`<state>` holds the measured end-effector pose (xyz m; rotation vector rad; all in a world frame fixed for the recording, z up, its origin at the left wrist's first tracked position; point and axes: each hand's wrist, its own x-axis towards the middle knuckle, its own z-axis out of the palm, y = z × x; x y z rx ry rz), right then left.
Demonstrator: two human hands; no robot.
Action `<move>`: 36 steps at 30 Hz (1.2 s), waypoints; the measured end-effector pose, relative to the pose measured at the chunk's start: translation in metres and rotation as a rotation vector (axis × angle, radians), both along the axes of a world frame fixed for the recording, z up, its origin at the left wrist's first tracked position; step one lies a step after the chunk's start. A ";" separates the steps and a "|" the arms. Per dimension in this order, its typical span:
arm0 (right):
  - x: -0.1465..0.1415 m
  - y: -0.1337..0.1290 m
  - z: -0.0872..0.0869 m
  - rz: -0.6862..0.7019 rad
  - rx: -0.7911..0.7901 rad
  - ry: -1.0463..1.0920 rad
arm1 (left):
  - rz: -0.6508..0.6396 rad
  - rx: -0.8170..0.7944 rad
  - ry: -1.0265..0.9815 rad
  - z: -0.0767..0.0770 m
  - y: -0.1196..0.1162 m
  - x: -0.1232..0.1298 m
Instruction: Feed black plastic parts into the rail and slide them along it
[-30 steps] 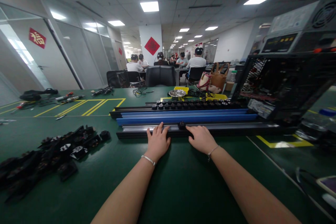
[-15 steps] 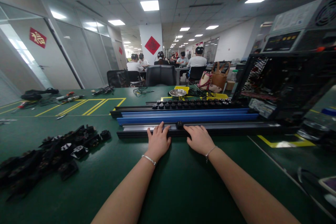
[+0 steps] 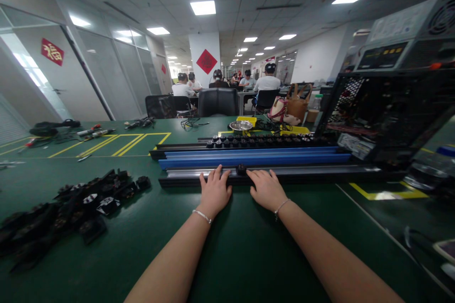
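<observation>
Head view: left hand [image 3: 215, 193] wide-fingered on rail [image 3: 320, 171], right hand [image 3: 269, 190], forefinger straight, touching block [image 3: 241, 169].

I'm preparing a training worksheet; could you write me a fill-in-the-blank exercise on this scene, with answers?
1. Between the left hand and the right hand, a small part coloured ____ sits on the nearest rail.
2. The strip just behind that rail is ____.
3. The pile of parts lies to the ____ of both hands.

Missing words: black; blue; left.
</observation>
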<state>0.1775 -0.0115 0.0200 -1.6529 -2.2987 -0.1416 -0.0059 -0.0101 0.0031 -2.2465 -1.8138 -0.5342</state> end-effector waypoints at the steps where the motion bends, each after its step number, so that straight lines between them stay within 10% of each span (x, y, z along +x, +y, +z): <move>1: 0.000 0.000 0.000 0.001 0.001 -0.001 | 0.003 -0.006 0.000 0.000 0.000 0.000; 36: -0.011 0.000 -0.005 0.016 -0.012 0.007 | 0.008 -0.028 0.012 0.003 -0.001 0.001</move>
